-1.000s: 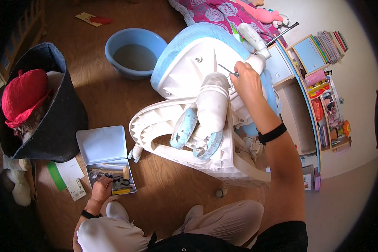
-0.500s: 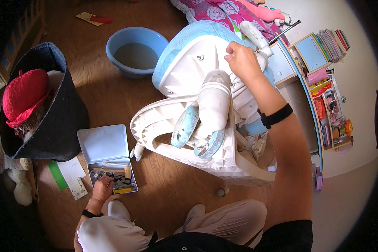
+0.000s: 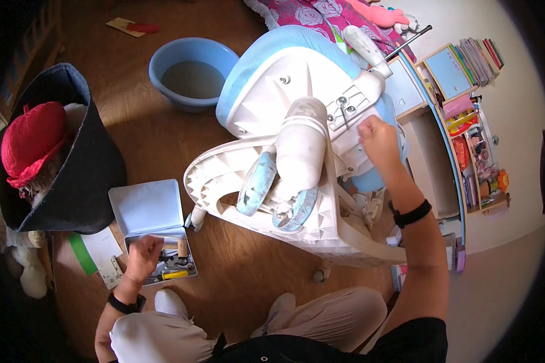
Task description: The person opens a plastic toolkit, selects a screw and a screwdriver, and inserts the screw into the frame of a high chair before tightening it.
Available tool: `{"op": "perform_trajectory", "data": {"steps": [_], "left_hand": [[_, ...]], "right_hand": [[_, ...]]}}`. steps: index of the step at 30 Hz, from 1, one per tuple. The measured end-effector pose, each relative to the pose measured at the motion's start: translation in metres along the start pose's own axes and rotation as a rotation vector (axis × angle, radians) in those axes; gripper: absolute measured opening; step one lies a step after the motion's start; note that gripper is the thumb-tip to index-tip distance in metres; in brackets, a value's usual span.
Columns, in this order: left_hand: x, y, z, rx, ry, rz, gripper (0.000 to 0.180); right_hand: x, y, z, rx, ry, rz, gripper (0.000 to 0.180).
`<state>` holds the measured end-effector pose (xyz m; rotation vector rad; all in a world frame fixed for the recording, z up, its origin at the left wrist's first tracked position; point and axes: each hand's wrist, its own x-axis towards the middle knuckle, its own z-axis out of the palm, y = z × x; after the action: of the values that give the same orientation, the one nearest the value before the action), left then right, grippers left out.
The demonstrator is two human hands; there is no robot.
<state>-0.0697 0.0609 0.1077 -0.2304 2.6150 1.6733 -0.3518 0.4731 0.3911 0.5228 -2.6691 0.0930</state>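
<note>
A white and blue swivel chair [image 3: 303, 236] lies tipped over in front of me, its underside and casters showing. On the seat's underside is a white bracket [image 3: 363, 97] with bolts. A thin dark L-shaped rod [image 3: 345, 116], like a hex key, sticks out at one bolt. My right hand [image 3: 379, 144] is closed just right of that rod, apart from it; whatever it pinches cannot be made out. Over an open metal tool box [image 3: 191, 260] hovers my left hand [image 3: 143, 256], fingers closed and slightly blurred. A yellow-handled tool [image 3: 174, 274] and other small tools lie in the box.
Left of the chair stand a blue basin [image 3: 194, 100] and a dark felt bin [image 3: 97, 163] holding a red hat [image 3: 33, 145]. Papers [image 3: 103, 248] lie beside the tool box. A shelf unit [image 3: 433, 169] with books is on the right, a floral bedspread [image 3: 309, 15] at the back.
My right hand has drawn back and down from the bracket, uncovering the bolts and the thin rod. My left hand has lifted a little out of the tool box.
</note>
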Motion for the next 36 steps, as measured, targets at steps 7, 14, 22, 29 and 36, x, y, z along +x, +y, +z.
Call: {"op": "perform_trajectory", "data": {"steps": [7,14,22,29,36], "left_hand": [[0.061,0.119,-0.021,-0.121,0.084,0.388,0.022],[0.062,0.128,-0.019,-0.09,0.068,0.494,0.022],[0.066,0.123,-0.011,-0.143,0.062,0.48,0.023],[0.066,0.118,-0.012,-0.165,0.054,0.418,0.023],[0.062,0.113,-0.014,-0.166,0.066,0.396,0.023]], "right_hand": [[-0.005,-0.039,0.026,0.028,-0.052,-0.042,0.01],[0.006,-0.043,-0.009,-0.395,0.005,-0.637,0.023],[0.041,-0.037,-0.004,-0.641,-0.196,-0.96,0.015],[0.062,-0.058,0.012,-0.474,-0.063,-0.865,0.004],[0.068,-0.064,-0.004,-0.152,-0.013,-0.256,0.019]]}}
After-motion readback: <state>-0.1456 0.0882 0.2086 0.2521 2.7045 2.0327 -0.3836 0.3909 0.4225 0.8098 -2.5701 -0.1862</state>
